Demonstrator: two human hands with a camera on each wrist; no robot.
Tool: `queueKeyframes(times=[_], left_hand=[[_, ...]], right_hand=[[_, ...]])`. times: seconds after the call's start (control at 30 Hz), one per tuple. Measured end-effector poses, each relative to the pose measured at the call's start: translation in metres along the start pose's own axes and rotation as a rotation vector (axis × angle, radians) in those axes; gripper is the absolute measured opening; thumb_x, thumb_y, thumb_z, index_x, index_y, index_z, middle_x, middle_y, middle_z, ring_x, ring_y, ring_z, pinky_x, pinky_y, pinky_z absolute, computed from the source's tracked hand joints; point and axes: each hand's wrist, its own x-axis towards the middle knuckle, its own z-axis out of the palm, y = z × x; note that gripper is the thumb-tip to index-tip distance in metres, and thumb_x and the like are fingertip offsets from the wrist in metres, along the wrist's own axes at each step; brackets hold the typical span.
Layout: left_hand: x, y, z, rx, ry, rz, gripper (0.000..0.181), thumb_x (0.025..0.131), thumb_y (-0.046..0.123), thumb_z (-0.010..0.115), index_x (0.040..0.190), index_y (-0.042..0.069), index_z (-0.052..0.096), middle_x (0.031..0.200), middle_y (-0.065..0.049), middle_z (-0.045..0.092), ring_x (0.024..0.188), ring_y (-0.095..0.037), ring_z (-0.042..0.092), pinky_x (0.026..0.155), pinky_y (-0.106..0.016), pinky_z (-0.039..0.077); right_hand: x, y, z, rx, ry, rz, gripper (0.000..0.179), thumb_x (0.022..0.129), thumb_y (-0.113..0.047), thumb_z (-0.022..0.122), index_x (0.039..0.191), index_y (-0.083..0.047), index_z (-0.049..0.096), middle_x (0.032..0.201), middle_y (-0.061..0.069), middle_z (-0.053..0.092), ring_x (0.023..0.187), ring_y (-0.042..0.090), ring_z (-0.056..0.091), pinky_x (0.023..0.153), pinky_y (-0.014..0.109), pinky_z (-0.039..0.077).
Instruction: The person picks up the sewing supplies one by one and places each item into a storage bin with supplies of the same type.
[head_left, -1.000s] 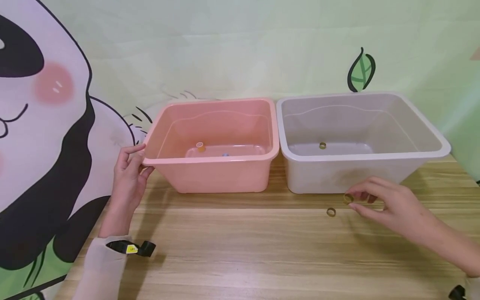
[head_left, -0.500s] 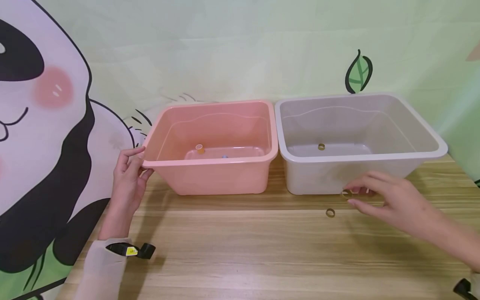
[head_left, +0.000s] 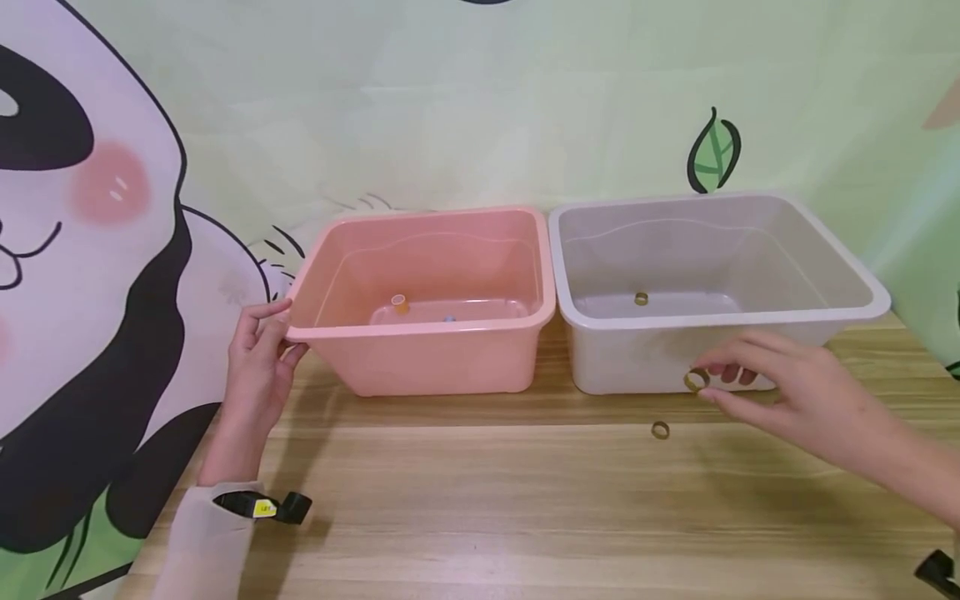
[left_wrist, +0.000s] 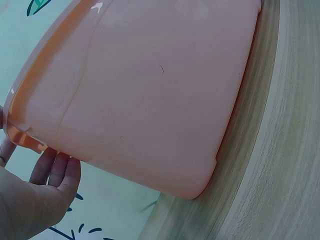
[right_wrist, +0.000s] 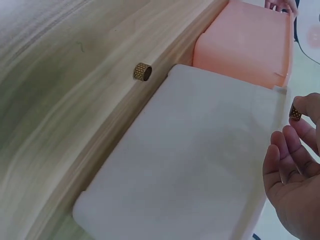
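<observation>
Left hand (head_left: 257, 367) grips pink bin (head_left: 442, 362); raised right hand (head_left: 795, 383) pinches ring (right_wrist: 295, 113).

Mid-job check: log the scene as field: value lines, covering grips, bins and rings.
Left grip: holds pink bin at its near left rim corner
Right grip: pinches first ring, off the table, in front of grey bin
Second ring: on table, in front of grey bin
Third ring: inside grey bin
Pink bin contents: orange piece; blue piece, mostly hidden by rim
Bins: side by side
</observation>
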Motion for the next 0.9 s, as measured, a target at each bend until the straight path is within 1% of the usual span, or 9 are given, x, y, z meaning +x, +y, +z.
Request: queueKeyframes(times=[0.27,0.4,0.5,0.63,0.9], left_hand=[[0.0,-0.001,0.0,0.003,0.003,0.013,0.022,0.102,0.015,0.062,0.122,0.009,0.056,0.132,-0.012,0.053,0.104,-0.02,0.06,0.086,-0.025,0.058],[0.0,-0.001,0.0,0.001,0.002,0.014,0.022,0.102,0.015,0.062,0.123,0.008,0.056,0.13,-0.012,0.054,0.104,-0.02,0.061,0.086,-0.025,0.058],[0.0,-0.001,0.001,-0.003,-0.002,0.016,0.022,0.102,0.015,0.062,0.122,0.008,0.056,0.129,-0.012,0.055,0.103,-0.02,0.061,0.086,-0.025,0.058],[0.0,-0.002,0.001,-0.012,-0.005,0.022,0.02,0.103,0.014,0.061,0.122,0.008,0.056,0.127,-0.012,0.055,0.102,-0.02,0.061,0.086,-0.025,0.058],[0.0,-0.003,0.001,-0.014,0.001,0.022,0.02,0.103,0.014,0.06,0.122,0.008,0.056,0.127,-0.012,0.055,0.103,-0.02,0.061,0.086,-0.026,0.058]], right_hand=[[0.008,0.001,-0.007,-0.02,0.016,-0.031,0.041,0.075,-0.006,0.087,0.107,-0.027,0.072,0.096,-0.02,0.065,0.081,-0.003,0.057,0.067,0.01,0.048],[0.01,0.003,-0.008,-0.018,0.032,-0.042,0.033,0.079,-0.012,0.086,0.107,-0.025,0.073,0.094,-0.018,0.066,0.081,-0.002,0.057,0.066,0.01,0.047],[0.012,0.003,-0.01,-0.028,0.039,-0.036,0.032,0.079,-0.013,0.086,0.106,-0.024,0.073,0.092,-0.017,0.066,0.081,-0.002,0.057,0.066,0.01,0.046],[0.015,0.003,-0.013,-0.035,0.038,-0.018,0.037,0.075,-0.009,0.087,0.106,-0.025,0.073,0.092,-0.018,0.065,0.082,-0.003,0.056,0.065,0.01,0.045],[0.021,0.004,-0.02,-0.04,0.038,-0.022,0.039,0.072,-0.006,0.088,0.105,-0.024,0.074,0.092,-0.018,0.065,0.082,-0.005,0.054,0.066,0.01,0.045]])
